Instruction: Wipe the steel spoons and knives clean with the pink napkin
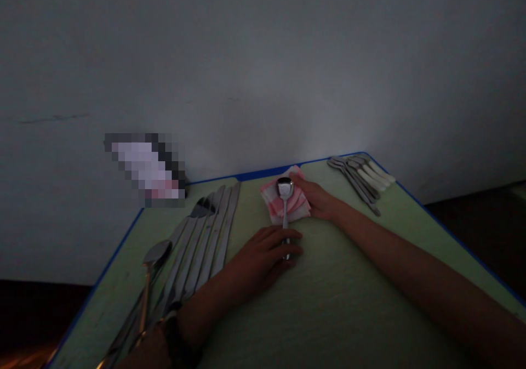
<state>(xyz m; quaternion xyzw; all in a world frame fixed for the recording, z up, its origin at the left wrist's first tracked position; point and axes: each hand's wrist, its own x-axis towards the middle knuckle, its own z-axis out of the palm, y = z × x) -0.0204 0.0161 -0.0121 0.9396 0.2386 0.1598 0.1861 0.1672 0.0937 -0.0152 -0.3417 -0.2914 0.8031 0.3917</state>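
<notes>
A shiny metal spoon (pixel 285 188) lies bowl-away in front of me, above the middle of the green table. The fingers of my left hand (pixel 267 253) curl over its handle. Under the spoon's bowl is a pink and white checked cloth (pixel 271 200). My right hand (pixel 315 196) grips the cloth at its right side, close to the bowl; its fingertips are partly hidden behind the cloth.
To the left lie several long knives (pixel 213 232), with more spoons (pixel 156 253) beside them, partly behind my left forearm. Small spoons (pixel 355 185) and white-handled cutlery (pixel 375 174) sit at the back right. A pixelated object (pixel 142 163) stands at the table's (pixel 349 281) far left; a wall (pixel 263 73) rises behind.
</notes>
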